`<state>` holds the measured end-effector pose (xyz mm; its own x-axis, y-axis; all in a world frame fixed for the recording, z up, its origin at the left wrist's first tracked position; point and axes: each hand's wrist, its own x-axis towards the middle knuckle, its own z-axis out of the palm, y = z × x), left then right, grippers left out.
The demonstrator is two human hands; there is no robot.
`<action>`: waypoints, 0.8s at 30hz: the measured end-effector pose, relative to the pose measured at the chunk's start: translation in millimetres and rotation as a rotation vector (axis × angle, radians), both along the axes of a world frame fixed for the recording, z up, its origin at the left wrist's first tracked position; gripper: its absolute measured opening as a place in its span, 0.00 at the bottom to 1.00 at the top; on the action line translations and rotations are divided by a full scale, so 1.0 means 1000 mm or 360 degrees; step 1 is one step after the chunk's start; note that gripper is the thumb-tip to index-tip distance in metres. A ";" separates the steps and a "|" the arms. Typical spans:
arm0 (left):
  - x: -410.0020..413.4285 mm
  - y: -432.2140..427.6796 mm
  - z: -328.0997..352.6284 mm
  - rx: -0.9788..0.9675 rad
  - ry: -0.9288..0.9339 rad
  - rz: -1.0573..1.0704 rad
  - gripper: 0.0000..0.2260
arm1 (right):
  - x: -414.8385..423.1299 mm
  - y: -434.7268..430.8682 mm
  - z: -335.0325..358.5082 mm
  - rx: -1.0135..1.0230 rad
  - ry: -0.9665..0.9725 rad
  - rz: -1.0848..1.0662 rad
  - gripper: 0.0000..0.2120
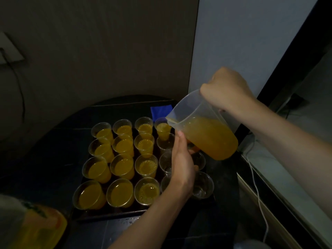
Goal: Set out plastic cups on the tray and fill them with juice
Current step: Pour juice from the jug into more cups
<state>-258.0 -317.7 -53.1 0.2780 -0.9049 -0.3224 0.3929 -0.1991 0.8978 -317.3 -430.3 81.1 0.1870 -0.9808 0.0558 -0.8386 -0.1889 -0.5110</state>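
Note:
A dark tray (107,213) holds several clear plastic cups in rows. The three left columns, such as one cup (122,193), are full of orange juice. My right hand (226,90) grips the handle of a clear plastic jug (206,133) half full of juice, tilted with its spout over the far cup (162,127) of the fourth column, which is partly filled. My left hand (182,166) reaches up under the jug, fingers straight, touching its underside. Several empty cups, like one at the right (203,186), stand around that hand, partly hidden.
A blue cloth (159,110) lies behind the tray. A juice container (36,229) with a label stands at the lower left. A white cable (258,194) runs along the ledge at right. A wall socket (10,51) with a dark cord is at far left.

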 end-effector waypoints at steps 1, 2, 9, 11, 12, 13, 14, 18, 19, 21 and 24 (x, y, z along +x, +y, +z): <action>-0.001 0.004 0.002 -0.0004 0.0003 -0.0001 0.30 | -0.002 0.003 0.001 0.0000 -0.0006 -0.0004 0.14; -0.003 0.007 0.003 -0.0012 0.0013 -0.0002 0.29 | -0.004 0.006 0.002 -0.0003 -0.0010 -0.0010 0.15; -0.007 0.025 0.010 -0.0077 0.0061 -0.0010 0.31 | -0.014 0.018 -0.002 0.0009 0.0000 -0.0086 0.13; -0.008 0.028 0.010 -0.0045 0.0042 -0.0026 0.32 | -0.014 0.021 -0.002 0.0011 0.0035 -0.0083 0.14; -0.009 0.028 0.009 -0.0022 0.0033 -0.0031 0.31 | -0.013 0.022 -0.001 0.0008 0.0047 -0.0077 0.14; -0.009 0.029 0.008 0.0001 0.0031 -0.0037 0.31 | -0.013 0.023 -0.001 0.0009 0.0058 -0.0076 0.14; -0.010 0.028 0.008 0.0022 0.0031 -0.0044 0.30 | -0.012 0.024 0.000 0.0016 0.0067 -0.0079 0.14; -0.010 0.030 0.006 0.0078 0.0026 -0.0042 0.26 | -0.007 0.025 0.005 0.0039 0.0101 -0.0080 0.14; -0.009 0.030 0.005 0.0079 0.0029 -0.0048 0.27 | -0.006 0.025 0.006 0.0043 0.0108 -0.0080 0.13; -0.010 0.031 0.005 0.0078 0.0037 -0.0050 0.28 | -0.004 0.026 0.007 0.0054 0.0123 -0.0067 0.13; -0.011 0.031 0.004 0.0083 0.0057 -0.0044 0.27 | -0.001 0.028 0.007 0.0074 0.0155 -0.0037 0.12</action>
<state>-268.9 -287.0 -49.0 0.2406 -0.8937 -0.3787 0.4186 -0.2565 0.8712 -318.1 -402.6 88.6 0.1666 -0.9860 -0.0074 -0.8885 -0.1469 -0.4347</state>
